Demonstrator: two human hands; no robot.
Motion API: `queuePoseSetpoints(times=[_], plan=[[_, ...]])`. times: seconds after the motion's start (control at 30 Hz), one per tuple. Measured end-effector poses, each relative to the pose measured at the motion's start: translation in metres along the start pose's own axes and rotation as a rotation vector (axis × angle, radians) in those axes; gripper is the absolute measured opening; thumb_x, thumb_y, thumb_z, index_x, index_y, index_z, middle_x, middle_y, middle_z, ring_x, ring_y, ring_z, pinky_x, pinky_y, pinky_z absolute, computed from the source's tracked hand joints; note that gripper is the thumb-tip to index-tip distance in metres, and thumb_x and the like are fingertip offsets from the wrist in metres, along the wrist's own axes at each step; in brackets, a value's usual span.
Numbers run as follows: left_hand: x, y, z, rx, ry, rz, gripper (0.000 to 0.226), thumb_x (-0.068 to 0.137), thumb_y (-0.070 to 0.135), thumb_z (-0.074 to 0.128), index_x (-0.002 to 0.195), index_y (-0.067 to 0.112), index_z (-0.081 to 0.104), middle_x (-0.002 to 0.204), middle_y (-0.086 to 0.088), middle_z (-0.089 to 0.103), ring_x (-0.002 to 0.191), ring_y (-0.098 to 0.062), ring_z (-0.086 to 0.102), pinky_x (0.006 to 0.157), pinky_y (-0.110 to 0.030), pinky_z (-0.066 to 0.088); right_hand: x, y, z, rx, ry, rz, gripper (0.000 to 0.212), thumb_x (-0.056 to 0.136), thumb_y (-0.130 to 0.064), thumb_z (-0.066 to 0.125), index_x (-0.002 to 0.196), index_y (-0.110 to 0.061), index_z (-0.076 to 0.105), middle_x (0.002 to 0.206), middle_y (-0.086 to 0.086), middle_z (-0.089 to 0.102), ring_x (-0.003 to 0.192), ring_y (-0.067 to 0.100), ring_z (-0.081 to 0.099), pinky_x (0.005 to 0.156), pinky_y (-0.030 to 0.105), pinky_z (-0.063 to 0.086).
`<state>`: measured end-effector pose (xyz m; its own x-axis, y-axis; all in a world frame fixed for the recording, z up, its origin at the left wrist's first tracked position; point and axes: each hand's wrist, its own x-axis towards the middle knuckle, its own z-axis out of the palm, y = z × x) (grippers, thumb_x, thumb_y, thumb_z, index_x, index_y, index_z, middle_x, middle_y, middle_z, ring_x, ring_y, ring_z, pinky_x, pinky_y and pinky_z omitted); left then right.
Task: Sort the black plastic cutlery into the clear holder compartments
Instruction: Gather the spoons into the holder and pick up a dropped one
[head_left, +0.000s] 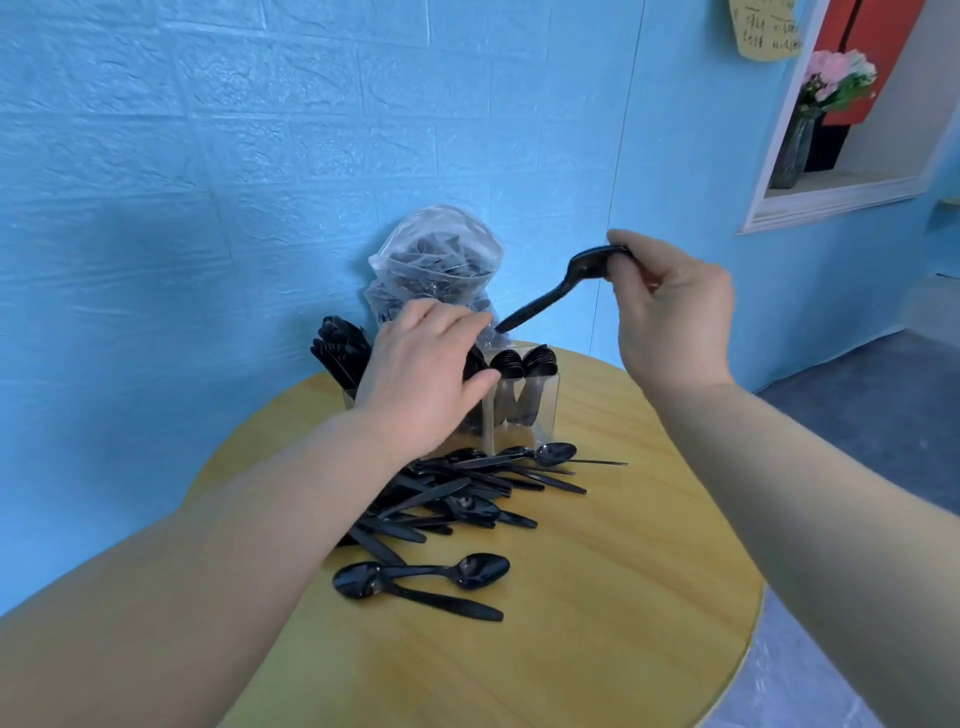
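Note:
A clear holder (545, 410) stands at the far side of the round yellow table (597, 623). Spoons fill its right compartment, and more black cutlery (340, 353) sticks up at its left end. My left hand (426, 379) lies over the middle of the holder, fingers curved around black pieces there; the exact hold is hidden. My right hand (670, 306) pinches the head of a black fork (550, 296) above and right of the holder, its handle slanting down towards the holder. A loose pile of black cutlery (462, 493) lies in front, with two spoons (426, 577) nearest me.
A clear plastic bag (436, 260) with more black cutlery stands behind the holder against the blue wall. A window niche with a vase of flowers (821, 114) is at the upper right. The table edge curves away on the right above a grey floor.

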<state>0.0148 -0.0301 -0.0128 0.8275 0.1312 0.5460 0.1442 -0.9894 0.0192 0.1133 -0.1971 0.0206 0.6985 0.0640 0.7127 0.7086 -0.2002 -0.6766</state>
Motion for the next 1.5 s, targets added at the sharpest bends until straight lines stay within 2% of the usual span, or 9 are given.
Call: queuePoseSetpoints(times=[0.07,0.23,0.57,0.73,0.83,0.93,1.03,1.27,1.5], plan=[[0.008,-0.005,0.009,0.020,-0.039,0.000,0.063,0.092,0.052,0.047,0.147,0.025,0.032,0.145,0.007,0.040,0.135,-0.019,0.023,0.110,-0.040,0.024,0.012,0.004,0.011,-0.092,-0.050,-0.113,0.023,0.093,-0.008,0.051,0.105,-0.010,0.072,0.062,-0.017,0.054,0.054,0.006,0.047,0.059,0.019,0.039],[0.019,-0.010,0.029,0.007,-0.046,0.015,0.060,0.091,0.052,0.050,0.144,0.027,0.037,0.142,0.010,0.044,0.134,-0.018,0.025,0.107,-0.041,0.024,0.015,0.030,0.048,-0.276,-0.242,-0.285,0.022,0.091,-0.008,0.051,0.099,-0.002,0.071,0.080,0.016,0.068,0.073,0.035,0.060,0.069,0.039,0.049],[0.025,-0.017,0.055,-0.015,-0.010,0.019,0.060,0.086,0.048,0.060,0.139,0.023,0.046,0.133,0.008,0.052,0.131,-0.020,0.032,0.102,-0.041,0.027,0.009,0.051,0.068,-0.361,-0.634,-0.181,0.030,0.093,-0.021,0.045,0.112,-0.017,0.068,0.099,0.009,0.063,0.095,0.026,0.054,0.084,0.037,0.043],[0.026,-0.015,0.060,-0.025,0.069,0.045,0.054,0.080,0.042,0.070,0.127,0.018,0.059,0.120,0.004,0.062,0.121,-0.026,0.044,0.094,-0.045,0.035,0.007,0.057,0.068,-0.487,-0.910,-0.272,0.060,0.074,-0.048,0.014,0.095,-0.017,0.061,0.075,-0.001,0.052,0.090,0.022,0.041,0.091,0.037,0.036],[0.025,-0.016,0.062,-0.030,0.093,0.061,0.051,0.078,0.039,0.073,0.123,0.020,0.061,0.116,0.004,0.064,0.118,-0.027,0.047,0.091,-0.045,0.036,0.005,0.056,0.063,-0.444,-0.910,-0.215,0.049,0.073,-0.050,0.022,0.095,-0.024,0.058,0.076,-0.011,0.049,0.101,0.020,0.038,0.086,0.033,0.035],[0.022,-0.016,0.059,-0.028,0.104,0.083,0.049,0.078,0.038,0.073,0.123,0.022,0.062,0.115,0.004,0.064,0.117,-0.029,0.047,0.090,-0.046,0.037,0.001,0.054,0.057,-0.407,-0.881,-0.161,0.050,0.081,-0.039,0.041,0.128,-0.026,0.052,0.110,-0.010,0.060,0.122,0.016,0.034,0.091,0.027,0.033],[0.015,-0.016,0.054,-0.016,0.133,0.108,0.049,0.078,0.038,0.073,0.123,0.022,0.062,0.116,0.004,0.064,0.118,-0.029,0.048,0.088,-0.047,0.038,-0.004,0.051,0.048,-0.379,-0.783,-0.185,0.055,0.084,-0.031,0.049,0.138,-0.023,0.046,0.125,-0.004,0.057,0.129,0.013,0.032,0.098,0.025,0.033],[-0.032,-0.014,0.040,-0.060,0.163,0.065,0.046,0.079,0.038,0.071,0.121,0.021,0.063,0.124,0.004,0.059,0.120,-0.024,0.042,0.090,-0.046,0.039,-0.053,0.041,0.019,-0.259,-0.542,-0.325,0.040,0.077,-0.015,0.052,0.116,-0.014,0.064,0.099,0.002,0.066,0.102,0.022,0.051,0.083,0.027,0.040],[-0.119,-0.030,0.034,-0.120,-0.030,-0.178,0.029,0.091,0.033,0.056,0.117,0.024,0.066,0.124,0.008,0.059,0.120,-0.022,0.042,0.100,-0.047,0.039,-0.131,0.039,0.015,-0.237,-0.625,-0.140,0.024,0.091,-0.015,0.054,0.110,-0.013,0.069,0.102,0.000,0.068,0.100,0.012,0.048,0.083,0.015,0.033]])
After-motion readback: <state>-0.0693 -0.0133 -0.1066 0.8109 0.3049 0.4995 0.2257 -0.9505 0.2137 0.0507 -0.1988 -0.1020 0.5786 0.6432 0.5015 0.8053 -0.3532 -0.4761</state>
